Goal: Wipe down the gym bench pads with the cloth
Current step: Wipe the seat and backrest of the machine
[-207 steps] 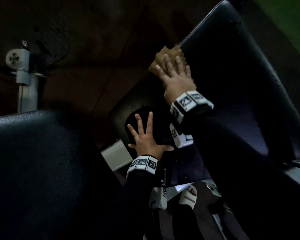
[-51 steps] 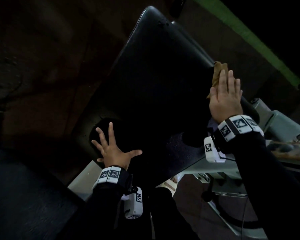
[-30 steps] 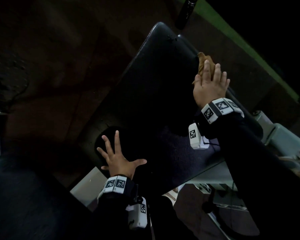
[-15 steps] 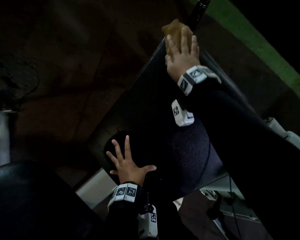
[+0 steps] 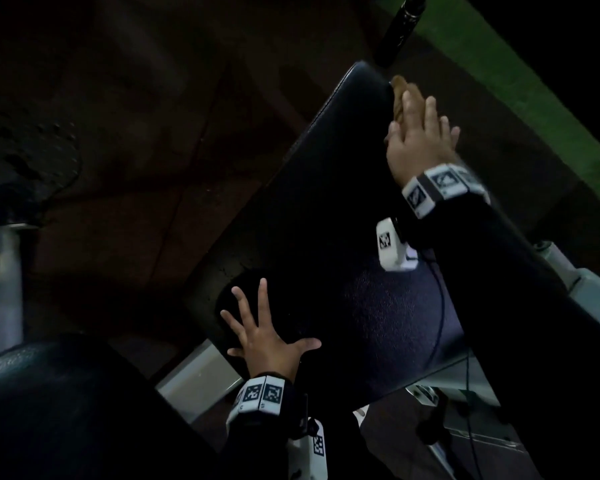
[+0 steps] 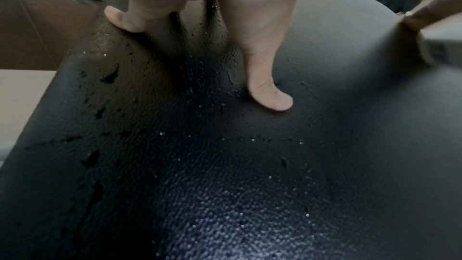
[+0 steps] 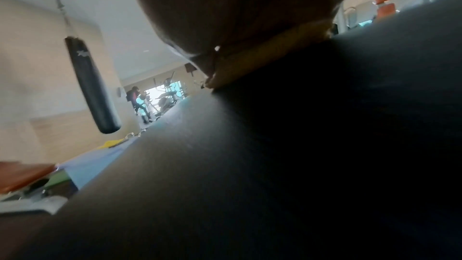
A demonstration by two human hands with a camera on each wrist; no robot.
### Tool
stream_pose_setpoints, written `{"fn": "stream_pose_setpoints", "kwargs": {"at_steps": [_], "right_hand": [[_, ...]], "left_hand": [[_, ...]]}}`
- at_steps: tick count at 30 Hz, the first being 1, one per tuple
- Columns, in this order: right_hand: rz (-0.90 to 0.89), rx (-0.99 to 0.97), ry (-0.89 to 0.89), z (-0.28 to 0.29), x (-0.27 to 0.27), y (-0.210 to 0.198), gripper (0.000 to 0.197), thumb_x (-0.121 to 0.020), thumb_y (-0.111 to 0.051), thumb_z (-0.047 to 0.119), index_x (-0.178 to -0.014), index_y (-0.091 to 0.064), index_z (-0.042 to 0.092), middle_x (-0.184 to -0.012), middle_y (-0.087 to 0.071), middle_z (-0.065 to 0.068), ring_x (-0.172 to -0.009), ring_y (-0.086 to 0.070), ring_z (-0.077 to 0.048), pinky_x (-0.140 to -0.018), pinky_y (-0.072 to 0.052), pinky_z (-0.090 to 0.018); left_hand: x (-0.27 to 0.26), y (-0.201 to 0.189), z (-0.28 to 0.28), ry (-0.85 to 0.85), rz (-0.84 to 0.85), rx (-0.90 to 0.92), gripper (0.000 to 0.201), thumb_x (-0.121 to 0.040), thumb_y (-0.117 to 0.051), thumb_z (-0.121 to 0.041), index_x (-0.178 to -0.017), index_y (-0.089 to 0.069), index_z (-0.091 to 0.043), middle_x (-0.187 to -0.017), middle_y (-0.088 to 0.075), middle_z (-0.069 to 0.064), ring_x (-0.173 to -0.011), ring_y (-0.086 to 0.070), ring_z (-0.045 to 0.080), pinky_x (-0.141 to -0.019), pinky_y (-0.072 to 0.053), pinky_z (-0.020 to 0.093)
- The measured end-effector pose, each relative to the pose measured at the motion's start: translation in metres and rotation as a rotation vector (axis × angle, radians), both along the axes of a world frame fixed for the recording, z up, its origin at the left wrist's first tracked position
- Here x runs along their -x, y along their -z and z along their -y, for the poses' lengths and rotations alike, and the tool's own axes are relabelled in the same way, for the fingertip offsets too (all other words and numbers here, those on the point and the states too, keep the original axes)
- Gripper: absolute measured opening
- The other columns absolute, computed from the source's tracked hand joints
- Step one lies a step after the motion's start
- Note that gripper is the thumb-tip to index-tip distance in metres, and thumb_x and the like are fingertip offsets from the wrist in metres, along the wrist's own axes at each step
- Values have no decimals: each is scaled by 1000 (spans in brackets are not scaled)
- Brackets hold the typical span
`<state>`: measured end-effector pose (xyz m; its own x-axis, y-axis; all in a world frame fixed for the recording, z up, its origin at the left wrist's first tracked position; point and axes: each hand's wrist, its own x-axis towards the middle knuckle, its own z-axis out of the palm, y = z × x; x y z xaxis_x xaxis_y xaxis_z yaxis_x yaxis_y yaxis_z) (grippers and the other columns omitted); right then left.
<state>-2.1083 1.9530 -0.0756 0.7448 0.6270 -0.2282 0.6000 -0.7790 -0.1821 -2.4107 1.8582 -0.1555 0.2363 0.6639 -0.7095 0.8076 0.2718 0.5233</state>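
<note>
Head cam: right hand, fingers straight, flattens the tan cloth on the far right edge of the black bench pad. Left hand lies splayed flat near the pad's near end.

Left wrist: pebbled vinyl, cracked, droplets, thumb pressed down.

Right wrist: yellowish cloth edge squashed under the palm, punching bag behind.

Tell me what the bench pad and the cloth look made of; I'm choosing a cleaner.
Bench pad: likely black vinyl or faux leather, with a pebbled grain, slight sheen and droplets beading on it. Cloth: soft tan-yellow fabric, matte and crumpled under the right hand; fibre type unclear.
</note>
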Motion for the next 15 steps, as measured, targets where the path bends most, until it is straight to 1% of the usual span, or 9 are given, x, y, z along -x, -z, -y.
{"fn": "stream_pose_setpoints", "kwargs": {"at_steps": [2,3,6,8,10,12,15], "right_hand": [[-42,-3,27,-30,-3,-2,54,-98,-25,41,-149,-9,33,-159,-3,-4,-144,-8,-34,-116,3,-45],[-50,-3,16,-41,-2,-3,54,-98,-25,40,-149,-9,32,-159,-2,-4,-144,-8,-34,-116,3,-45],[-36,13,-118,-59,9,-3,56,-98,-28,37,-149,-6,33,-159,5,-4,-144,2,-35,-116,5,-45],[-8,29,-250,-52,16,-2,57,-98,-30,37,-149,-6,35,-158,9,-2,-144,8,-34,-116,5,-45],[22,38,-333,-34,21,0,55,-97,-30,40,-148,-7,39,-158,12,2,-144,10,-31,-116,6,-45],[61,51,-334,-11,23,1,54,-97,-29,44,-147,-7,43,-158,12,7,-145,9,-27,-116,7,-46],[84,52,-239,12,21,1,55,-96,-29,46,-146,-5,45,-158,10,9,-146,5,-24,-117,6,-45]], "left_hand": [[0,0,0,-1,1,2,135,-48,-90,-42,-128,15,-69,-140,42,-28,-139,33,24,-103,-2,75],[0,0,0,-3,2,4,135,-48,-90,-42,-127,15,-69,-140,42,-29,-139,33,23,-103,-2,75],[0,0,0,-12,5,7,135,-48,-91,-41,-127,15,-70,-141,42,-29,-139,33,21,-103,-1,74],[0,0,0,-15,3,5,135,-48,-91,-41,-127,15,-70,-140,42,-30,-139,33,21,-103,-1,74],[1,1,0,-9,4,5,135,-49,-91,-42,-126,16,-70,-141,42,-29,-139,34,22,-103,-1,74],[1,1,0,-9,8,10,135,-49,-90,-42,-125,17,-70,-142,41,-28,-138,34,22,-103,-1,73],[1,2,0,-15,13,8,135,-49,-90,-41,-126,16,-71,-142,41,-28,-139,34,22,-103,-1,74]]}}
